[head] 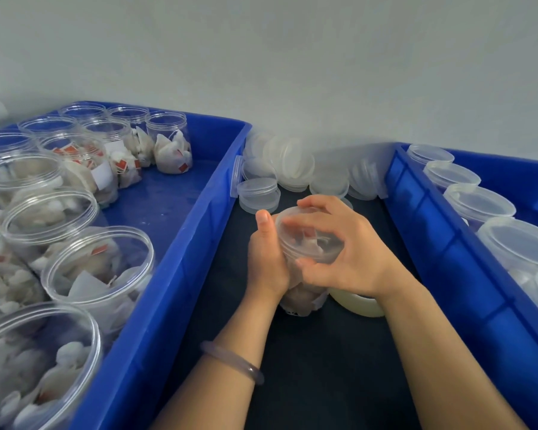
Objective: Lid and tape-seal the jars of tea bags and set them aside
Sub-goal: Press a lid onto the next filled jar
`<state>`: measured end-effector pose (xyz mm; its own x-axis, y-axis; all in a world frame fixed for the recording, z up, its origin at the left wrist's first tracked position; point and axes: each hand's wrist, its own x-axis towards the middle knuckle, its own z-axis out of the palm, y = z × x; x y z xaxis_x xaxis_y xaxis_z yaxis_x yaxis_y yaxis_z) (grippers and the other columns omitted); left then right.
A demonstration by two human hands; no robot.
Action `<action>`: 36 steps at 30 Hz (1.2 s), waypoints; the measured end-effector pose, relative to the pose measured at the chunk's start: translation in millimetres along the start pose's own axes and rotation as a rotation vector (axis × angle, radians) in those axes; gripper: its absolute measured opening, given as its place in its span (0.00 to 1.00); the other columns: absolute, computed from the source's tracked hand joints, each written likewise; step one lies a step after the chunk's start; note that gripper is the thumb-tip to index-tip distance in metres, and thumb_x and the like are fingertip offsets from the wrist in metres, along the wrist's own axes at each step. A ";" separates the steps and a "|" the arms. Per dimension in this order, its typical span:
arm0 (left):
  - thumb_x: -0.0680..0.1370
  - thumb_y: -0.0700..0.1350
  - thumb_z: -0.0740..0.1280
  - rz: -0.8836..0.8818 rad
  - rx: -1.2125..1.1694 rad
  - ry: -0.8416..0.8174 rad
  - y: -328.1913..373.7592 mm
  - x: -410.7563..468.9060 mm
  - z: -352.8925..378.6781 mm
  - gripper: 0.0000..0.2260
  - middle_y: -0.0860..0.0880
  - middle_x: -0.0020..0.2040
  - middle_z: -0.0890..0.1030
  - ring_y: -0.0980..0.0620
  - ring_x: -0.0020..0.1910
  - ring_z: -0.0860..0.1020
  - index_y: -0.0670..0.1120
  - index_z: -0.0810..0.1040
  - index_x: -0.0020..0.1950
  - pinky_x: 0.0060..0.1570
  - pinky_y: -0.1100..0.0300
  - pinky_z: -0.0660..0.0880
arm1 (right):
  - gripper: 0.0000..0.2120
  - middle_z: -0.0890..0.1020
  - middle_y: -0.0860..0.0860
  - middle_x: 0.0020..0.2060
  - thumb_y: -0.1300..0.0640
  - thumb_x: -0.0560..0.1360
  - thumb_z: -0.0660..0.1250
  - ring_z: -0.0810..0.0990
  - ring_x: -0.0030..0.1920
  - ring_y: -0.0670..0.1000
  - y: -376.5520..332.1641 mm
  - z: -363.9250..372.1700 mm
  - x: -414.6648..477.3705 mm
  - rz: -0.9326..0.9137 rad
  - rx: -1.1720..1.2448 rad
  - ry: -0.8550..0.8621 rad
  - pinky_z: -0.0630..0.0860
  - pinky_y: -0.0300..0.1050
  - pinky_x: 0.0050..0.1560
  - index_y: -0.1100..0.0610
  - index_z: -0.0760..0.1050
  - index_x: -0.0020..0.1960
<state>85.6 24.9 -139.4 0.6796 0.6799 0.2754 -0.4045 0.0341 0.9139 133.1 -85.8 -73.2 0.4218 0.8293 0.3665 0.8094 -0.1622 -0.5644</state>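
A clear plastic jar of tea bags (305,297) stands on the dark table between two blue bins. My left hand (266,259) wraps the jar's left side. My right hand (339,246) grips the clear lid (308,240) that sits on the jar's mouth, fingers spread around its rim. A roll of clear tape (359,305) lies just right of the jar, partly hidden under my right wrist.
The left blue bin (180,243) holds several open jars of tea bags (100,268). The right blue bin (432,243) holds several lidded jars (479,203). A heap of loose clear lids (289,169) lies at the back of the table (323,367).
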 end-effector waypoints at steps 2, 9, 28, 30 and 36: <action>0.72 0.70 0.45 -0.007 0.002 0.030 0.2 -0.3 2.5 0.35 0.39 0.42 0.83 0.38 0.48 0.81 0.47 0.83 0.41 0.55 0.38 0.74 | 0.26 0.72 0.48 0.62 0.47 0.60 0.69 0.72 0.62 0.49 0.6 4.1 -3.4 0.022 -0.068 0.026 0.67 0.35 0.61 0.49 0.80 0.58; 0.76 0.65 0.46 -0.076 -0.079 0.056 -0.6 -3.8 1.6 0.32 0.43 0.43 0.85 0.41 0.50 0.82 0.48 0.85 0.45 0.59 0.39 0.74 | 0.23 0.64 0.50 0.73 0.50 0.68 0.70 0.57 0.73 0.49 -9.6 19.0 -11.3 0.205 -0.087 0.097 0.57 0.39 0.63 0.44 0.75 0.63; 0.58 0.54 0.82 0.030 0.460 -0.414 2.7 -24.5 -15.1 0.47 0.59 0.63 0.75 0.61 0.62 0.74 0.51 0.63 0.72 0.58 0.62 0.75 | 0.40 0.66 0.36 0.56 0.29 0.53 0.69 0.63 0.60 0.42 -15.0 -15.7 -15.0 0.366 -0.148 -0.115 0.65 0.41 0.55 0.41 0.67 0.61; 0.57 0.52 0.83 0.036 0.529 -0.312 -0.9 -25.9 -15.6 0.43 0.67 0.59 0.74 0.67 0.57 0.75 0.62 0.64 0.67 0.50 0.70 0.75 | 0.39 0.69 0.43 0.56 0.31 0.57 0.71 0.64 0.59 0.49 -22.2 -2.9 -7.7 0.330 -0.324 0.020 0.65 0.43 0.56 0.46 0.67 0.63; 0.56 0.49 0.80 -0.046 0.379 -0.400 -2.6 -25.6 -27.8 0.43 0.57 0.59 0.77 0.60 0.58 0.77 0.53 0.65 0.68 0.54 0.66 0.74 | 0.34 0.71 0.30 0.58 0.46 0.60 0.75 0.68 0.64 0.38 -14.7 -19.1 -11.2 0.164 0.019 -0.135 0.66 0.38 0.63 0.38 0.69 0.65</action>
<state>52.3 27.8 -157.1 0.9009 0.3498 0.2571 -0.1707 -0.2592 0.9506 124.3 -103.0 -54.9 0.4877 0.8569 0.1670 0.7261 -0.2919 -0.6225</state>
